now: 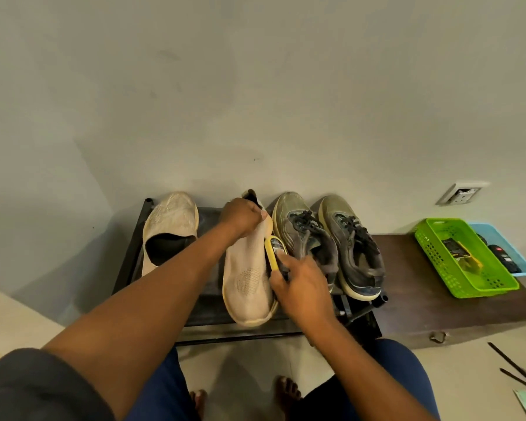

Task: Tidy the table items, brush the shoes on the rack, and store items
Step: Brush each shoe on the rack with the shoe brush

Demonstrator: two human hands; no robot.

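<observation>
Your left hand fingers grip the cream knit shoe on the black metal rack. Your right hand fingers hold the yellow brush against it. The grey laced shoes to the right look dirty, so brushing is partway done.

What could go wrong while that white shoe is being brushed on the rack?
The white slip-on shoe is lifted at its heel by the left hand; a hard stroke might twist it loose. The yellow brush in the right hand works right beside the grey sneakers and could nudge them.
</observation>
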